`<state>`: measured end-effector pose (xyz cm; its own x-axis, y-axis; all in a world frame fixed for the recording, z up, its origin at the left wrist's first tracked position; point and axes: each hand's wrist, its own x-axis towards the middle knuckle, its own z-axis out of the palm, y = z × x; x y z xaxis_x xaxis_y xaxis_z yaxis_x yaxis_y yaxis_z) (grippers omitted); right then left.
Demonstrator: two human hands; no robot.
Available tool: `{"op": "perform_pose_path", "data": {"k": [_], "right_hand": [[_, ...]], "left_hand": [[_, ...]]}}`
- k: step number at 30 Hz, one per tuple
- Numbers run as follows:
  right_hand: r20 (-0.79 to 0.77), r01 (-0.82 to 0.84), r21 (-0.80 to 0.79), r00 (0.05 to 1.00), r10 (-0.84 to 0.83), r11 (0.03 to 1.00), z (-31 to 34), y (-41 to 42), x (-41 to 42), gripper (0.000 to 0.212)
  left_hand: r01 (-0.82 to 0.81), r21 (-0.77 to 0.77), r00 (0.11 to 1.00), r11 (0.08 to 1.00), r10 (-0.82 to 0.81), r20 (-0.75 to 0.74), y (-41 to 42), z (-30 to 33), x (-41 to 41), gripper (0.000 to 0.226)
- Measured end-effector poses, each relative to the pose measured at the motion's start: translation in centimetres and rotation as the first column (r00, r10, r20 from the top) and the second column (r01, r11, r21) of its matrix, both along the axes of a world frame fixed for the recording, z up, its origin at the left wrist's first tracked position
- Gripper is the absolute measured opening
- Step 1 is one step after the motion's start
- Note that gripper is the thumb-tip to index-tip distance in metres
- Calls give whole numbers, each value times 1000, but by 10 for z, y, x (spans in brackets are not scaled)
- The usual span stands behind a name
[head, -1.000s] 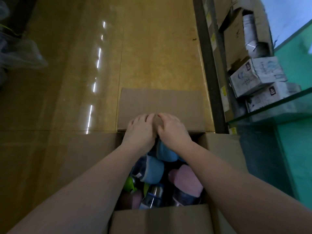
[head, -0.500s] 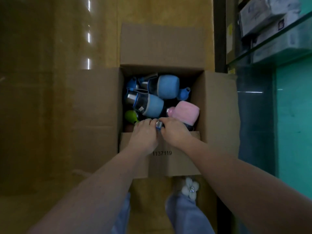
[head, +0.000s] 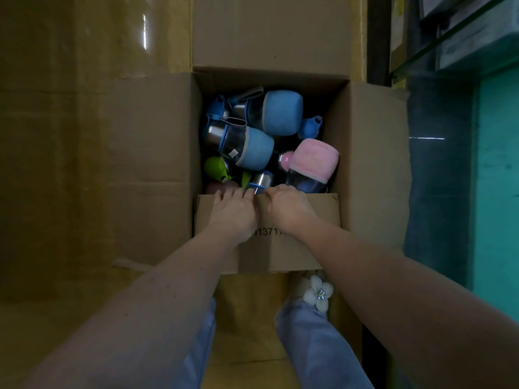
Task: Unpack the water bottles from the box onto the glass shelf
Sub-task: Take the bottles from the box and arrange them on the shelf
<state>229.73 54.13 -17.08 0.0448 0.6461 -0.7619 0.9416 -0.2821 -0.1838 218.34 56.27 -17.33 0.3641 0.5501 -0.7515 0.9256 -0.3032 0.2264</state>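
Note:
An open cardboard box (head: pixel 370 153) stands on the floor below me, with several water bottles lying jumbled inside. Two blue-sleeved bottles (head: pixel 282 112) (head: pixel 252 147) lie at the back and middle, a pink-sleeved one (head: pixel 313 161) at the right, a green one (head: pixel 214 167) at the left. A steel-necked bottle (head: pixel 262 179) pokes up by the near edge. My left hand (head: pixel 231 213) and my right hand (head: pixel 288 207) rest side by side on the near flap (head: pixel 317 220), fingers hooked over its edge. The glass shelf (head: pixel 449 32) is at the upper right.
White boxes (head: pixel 477 37) lie on the glass shelf. A teal wall (head: pixel 497 164) runs down the right side. The box's far flap (head: pixel 269 32) and left flap (head: pixel 151 164) lie open on the yellow-brown floor. My jeans legs and a flower-trimmed shoe (head: pixel 317 294) are just behind the box.
Both hands came back from the far flap to the near flap and folded it outward. The view tilted down, so the bottles inside and my legs show.

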Motion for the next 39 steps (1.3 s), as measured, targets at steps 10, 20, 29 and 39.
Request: {"op": "perform_pose_path", "data": {"k": [10,20,29,39], "right_hand": [[-8,-30,91,999,31,995,51,-1,8,38],[-221,92,-76,969,-106,993,136,-55,10,30],[-205,210,-292,939,-275,933,131,-127,-14,35],[-157,209,-323,950,-270,923,55,-142,-24,41]], "left_hand": [[-94,168,995,981,90,29,-8,57,7,38],[-48,172,999,984,46,18,-57,121,-12,41],[75,-94,995,993,-81,-66,-115,114,-44,42],[27,-175,997,984,-40,-68,-126,63,-48,38]]}}
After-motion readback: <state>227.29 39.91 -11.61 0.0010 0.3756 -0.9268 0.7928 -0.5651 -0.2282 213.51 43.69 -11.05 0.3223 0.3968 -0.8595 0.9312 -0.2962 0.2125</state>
